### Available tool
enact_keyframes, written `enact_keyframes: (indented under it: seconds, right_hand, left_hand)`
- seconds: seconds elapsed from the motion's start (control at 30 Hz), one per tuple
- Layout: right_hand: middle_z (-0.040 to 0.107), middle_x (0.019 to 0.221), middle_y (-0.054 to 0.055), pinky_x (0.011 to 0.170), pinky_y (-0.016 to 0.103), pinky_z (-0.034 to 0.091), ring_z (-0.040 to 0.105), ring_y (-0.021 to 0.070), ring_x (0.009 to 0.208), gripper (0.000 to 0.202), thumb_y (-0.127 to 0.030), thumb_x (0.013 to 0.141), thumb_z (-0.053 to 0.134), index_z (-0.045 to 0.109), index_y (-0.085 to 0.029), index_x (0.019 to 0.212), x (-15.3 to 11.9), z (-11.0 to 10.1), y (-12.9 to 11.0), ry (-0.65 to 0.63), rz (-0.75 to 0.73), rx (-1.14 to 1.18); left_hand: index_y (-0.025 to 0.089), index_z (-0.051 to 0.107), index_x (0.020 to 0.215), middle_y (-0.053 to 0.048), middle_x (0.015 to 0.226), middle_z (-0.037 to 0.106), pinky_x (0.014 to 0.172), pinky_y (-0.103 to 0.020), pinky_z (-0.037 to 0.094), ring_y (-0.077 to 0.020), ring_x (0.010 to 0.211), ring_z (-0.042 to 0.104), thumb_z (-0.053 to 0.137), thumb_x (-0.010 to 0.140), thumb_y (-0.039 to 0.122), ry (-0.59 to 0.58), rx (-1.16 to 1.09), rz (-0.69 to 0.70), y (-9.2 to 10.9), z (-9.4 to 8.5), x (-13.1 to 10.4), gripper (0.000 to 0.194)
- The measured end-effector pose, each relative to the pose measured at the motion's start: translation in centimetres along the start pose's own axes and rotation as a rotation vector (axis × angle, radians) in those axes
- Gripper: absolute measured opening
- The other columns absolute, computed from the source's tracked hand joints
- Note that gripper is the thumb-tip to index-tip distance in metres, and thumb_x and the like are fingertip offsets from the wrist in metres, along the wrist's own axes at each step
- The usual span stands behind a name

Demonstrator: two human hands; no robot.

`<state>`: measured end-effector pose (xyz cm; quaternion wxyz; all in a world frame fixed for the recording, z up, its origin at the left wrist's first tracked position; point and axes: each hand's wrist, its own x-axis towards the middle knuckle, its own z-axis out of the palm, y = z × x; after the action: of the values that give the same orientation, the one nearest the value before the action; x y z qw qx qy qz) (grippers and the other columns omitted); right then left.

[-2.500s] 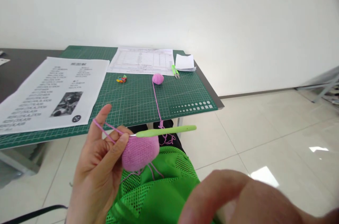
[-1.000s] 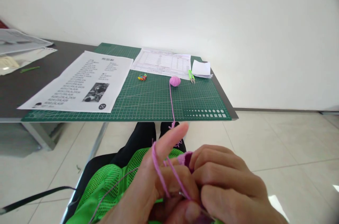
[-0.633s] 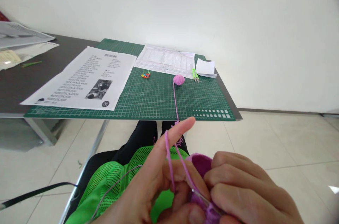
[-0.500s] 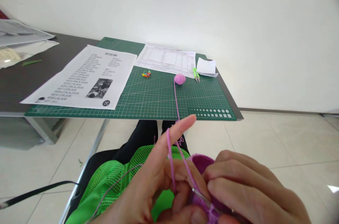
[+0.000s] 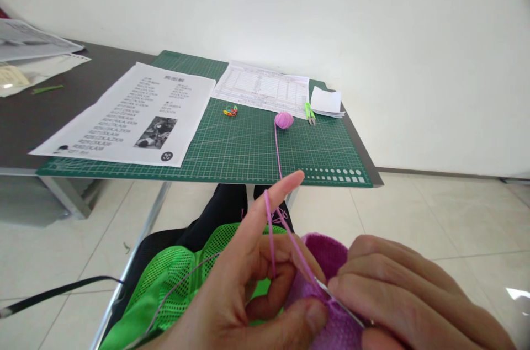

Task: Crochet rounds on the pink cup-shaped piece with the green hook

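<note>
A crochet hook [image 5: 340,303] is pinched in my right hand [image 5: 414,289], its metal tip at the edge of the purple crocheted piece [image 5: 325,248]. My left hand [image 5: 252,284] grips that piece between thumb and fingers, with its index finger stretched upward. Pink yarn [image 5: 269,228] loops over this finger and slants down to the hook tip. On the green mat, the pink yarn ball [image 5: 284,120] feeds a strand toward my hands. The hook's rear end is hidden by my right fingers.
The green cutting mat [image 5: 232,146] bears a printed sheet with a photo [image 5: 111,123], a form [image 5: 260,90], small coloured stitch markers [image 5: 231,111], green snips [image 5: 309,113] and white paper slips [image 5: 326,101]. A bright green mesh garment [image 5: 165,278] covers my lap.
My right hand has shifted right and slightly down with the hook, showing more of its shaft. More of the purple piece is visible between my hands.
</note>
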<state>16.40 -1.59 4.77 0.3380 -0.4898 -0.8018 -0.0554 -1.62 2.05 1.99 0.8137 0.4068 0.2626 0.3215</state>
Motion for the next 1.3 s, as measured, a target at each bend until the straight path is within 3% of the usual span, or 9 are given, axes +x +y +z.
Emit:
enact_keyframes:
  seconds: [0.17, 0.27, 0.47, 0.63, 0.83, 0.97, 1.1, 1.2, 1.3]
  right_hand:
    - [0.073, 0.069, -0.006, 0.076, 0.009, 0.06, 0.074, 0.0082, 0.081, 0.035, -0.047, 0.105, 0.037, 0.062, -0.026, 0.092, -0.5, -0.5, 0.3, -0.047, 0.031, 0.006]
    - [0.071, 0.067, -0.005, 0.075, 0.014, 0.061, 0.073, 0.0093, 0.078, 0.037, -0.051, 0.104, 0.037, 0.06, -0.026, 0.092, -0.3, -0.2, -0.1, -0.043, 0.088, 0.033]
    - [0.068, 0.066, -0.004, 0.073, 0.016, 0.06, 0.066, 0.0079, 0.062, 0.016, -0.026, 0.099, 0.057, 0.061, -0.02, 0.084, 0.6, 0.3, -0.4, -0.014, 0.021, 0.046]
    - [0.062, 0.062, -0.005, 0.065, 0.017, 0.059, 0.059, 0.0066, 0.058, 0.021, -0.018, 0.098, 0.056, 0.059, -0.017, 0.077, 0.9, 0.2, -0.1, -0.016, 0.03, 0.173]
    - [0.056, 0.058, -0.005, 0.055, 0.019, 0.054, 0.055, 0.0062, 0.052, 0.031, -0.019, 0.102, 0.047, 0.056, -0.017, 0.073, 1.1, 0.7, 0.4, -0.004, 0.059, 0.295]
    - [0.054, 0.057, -0.005, 0.054, 0.018, 0.054, 0.052, 0.0056, 0.051, 0.036, -0.023, 0.106, 0.038, 0.055, -0.017, 0.075, 1.2, 0.7, 0.4, 0.004, -0.003, 0.276]
    - [0.052, 0.05, -0.004, 0.046, 0.017, 0.051, 0.049, 0.0063, 0.045, 0.042, -0.026, 0.107, 0.035, 0.057, -0.017, 0.072, 1.6, 0.7, -0.2, 0.076, 0.058, 0.227]
    - [0.057, 0.049, -0.003, 0.048, 0.021, 0.055, 0.059, 0.0101, 0.047, 0.037, -0.028, 0.103, 0.044, 0.059, -0.019, 0.071, 1.3, 0.7, -0.3, 0.105, 0.149, 0.216]
    - [0.064, 0.059, -0.004, 0.054, 0.022, 0.059, 0.067, 0.0121, 0.057, 0.015, -0.026, 0.097, 0.056, 0.062, -0.022, 0.084, 0.3, 0.7, 0.1, 0.074, 0.158, 0.286]
  left_hand:
    - [0.051, 0.027, 0.153, 0.002, 0.088, 0.06, 0.054, -0.025, 0.026, -0.0097, 0.062, 0.037, 0.073, 0.09, 0.033, -0.024, -0.077, 0.006, 0.0, -0.3, 0.2, 0.08]
    - [0.055, 0.026, 0.151, 0.003, 0.087, 0.06, 0.053, -0.025, 0.022, -0.0082, 0.06, 0.035, 0.072, 0.09, 0.028, -0.014, -0.098, 0.002, -0.2, -0.4, 0.3, 0.082]
    - [0.058, 0.024, 0.151, 0.006, 0.085, 0.062, 0.049, -0.026, 0.015, -0.0055, 0.053, 0.023, 0.068, 0.086, 0.008, 0.022, -0.019, 0.01, -0.2, -0.1, 0.2, 0.093]
    - [0.056, 0.021, 0.153, 0.003, 0.085, 0.061, 0.052, -0.025, 0.02, -0.0087, 0.063, 0.04, 0.071, 0.089, 0.018, 0.002, -0.038, 0.005, -0.1, -0.4, 0.5, 0.09]
    - [0.053, 0.032, 0.151, 0.002, 0.092, 0.058, 0.053, -0.025, 0.023, -0.009, 0.06, 0.027, 0.07, 0.093, 0.03, -0.171, -0.14, -0.035, 0.1, -1.4, 1.0, 0.073]
    - [0.054, 0.036, 0.148, 0.003, 0.09, 0.056, 0.053, -0.025, 0.023, -0.0079, 0.058, 0.025, 0.071, 0.092, 0.027, -0.173, -0.188, -0.041, 0.1, -1.3, 1.1, 0.072]
    - [0.055, 0.036, 0.148, 0.005, 0.084, 0.054, 0.053, -0.024, 0.024, -0.0072, 0.057, 0.023, 0.072, 0.092, 0.026, -0.158, -0.198, -0.049, 0.2, -0.9, 1.1, 0.072]
    - [0.056, 0.035, 0.147, 0.005, 0.085, 0.056, 0.054, -0.023, 0.025, -0.0072, 0.057, 0.023, 0.071, 0.092, 0.023, -0.135, -0.188, -0.036, 0.2, -0.8, 1.0, 0.073]
    - [0.056, 0.035, 0.147, 0.004, 0.086, 0.057, 0.054, -0.022, 0.026, -0.0075, 0.057, 0.023, 0.07, 0.093, 0.022, -0.102, -0.167, -0.027, 0.2, -0.5, 1.0, 0.074]
